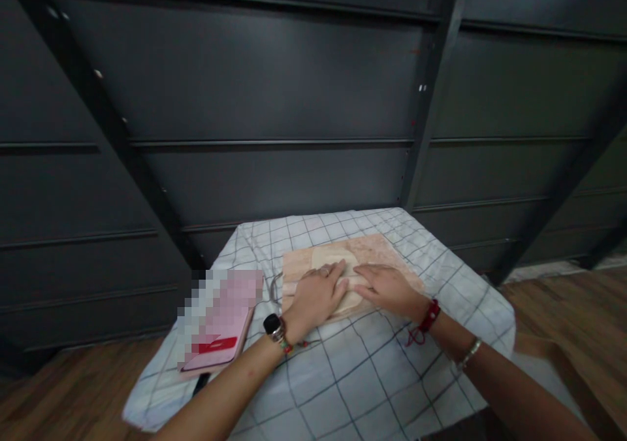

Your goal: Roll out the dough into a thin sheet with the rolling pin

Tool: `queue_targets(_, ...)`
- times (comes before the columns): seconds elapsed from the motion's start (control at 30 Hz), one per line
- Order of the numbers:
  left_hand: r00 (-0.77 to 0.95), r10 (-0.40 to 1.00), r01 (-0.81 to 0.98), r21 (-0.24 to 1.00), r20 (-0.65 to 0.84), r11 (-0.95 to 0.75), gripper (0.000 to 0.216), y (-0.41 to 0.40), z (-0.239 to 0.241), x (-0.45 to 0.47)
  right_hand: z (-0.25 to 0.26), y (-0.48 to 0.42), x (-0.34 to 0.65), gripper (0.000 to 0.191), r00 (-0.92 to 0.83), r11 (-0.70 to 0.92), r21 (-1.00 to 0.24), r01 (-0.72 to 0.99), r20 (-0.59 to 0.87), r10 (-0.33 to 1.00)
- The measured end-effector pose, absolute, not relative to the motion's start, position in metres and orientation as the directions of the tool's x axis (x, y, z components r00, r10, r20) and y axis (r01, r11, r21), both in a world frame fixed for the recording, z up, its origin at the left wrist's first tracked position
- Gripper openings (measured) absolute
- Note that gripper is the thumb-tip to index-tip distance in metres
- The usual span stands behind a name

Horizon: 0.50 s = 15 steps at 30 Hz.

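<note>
A pale, flattened sheet of dough (337,255) lies on a wooden board (385,248) in the head view. Across it runs a light wooden rolling pin (290,289), mostly covered by my hands; its left end shows beside my left wrist. My left hand (316,294) rests on the pin, fingers over it and thumb on the near side. My right hand (392,287) sits on the pin's right part in the same way, its fingertips close to those of my left hand. Between the two thumbs and fingers a short stretch of the pin is visible.
A checked white cloth (372,369) covers the small table. Left of the board lies a pink-screened phone or tablet (225,323), partly pixelated. A dark metal panel wall (274,81) rises behind the table. Wooden flooring (563,304) shows at both sides.
</note>
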<state>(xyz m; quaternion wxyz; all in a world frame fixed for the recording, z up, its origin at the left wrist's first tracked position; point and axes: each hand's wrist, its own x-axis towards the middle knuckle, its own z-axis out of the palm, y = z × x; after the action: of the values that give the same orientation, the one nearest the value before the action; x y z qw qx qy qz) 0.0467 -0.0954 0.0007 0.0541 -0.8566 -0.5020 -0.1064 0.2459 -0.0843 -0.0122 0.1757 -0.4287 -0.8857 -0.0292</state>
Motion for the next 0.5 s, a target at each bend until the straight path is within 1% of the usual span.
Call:
queue_targets(0.1,0.460,0.842,0.878,-0.003,0.283,-0.478,0.049,-0.089,-0.002,0.044,-0.012,-0.077,0.245,0.046,-0.574,0.629,-0.074,0.774,0.336,0.746)
queue_targets(0.23,0.389,0.867,0.914,-0.017,0.311,-0.405,0.049,-0.069,-0.005,0.042,-0.010,-0.057,0.243,0.046,-0.593,0.628,-0.004,0.778,0.327,0.736)
queue_targets(0.4,0.275,0.913,0.952,0.045,0.301,-0.302,0.051,-0.036,0.004,0.041,0.006,-0.021,0.234,0.044,-0.587,0.594,0.061,0.802,0.257,0.768)
queue_targets(0.5,0.207,0.922,0.968,0.067,0.328,-0.241,0.050,-0.016,0.011,0.041,0.013,0.000,0.226,0.046,-0.509,0.501,0.100,0.860,0.263,0.820)
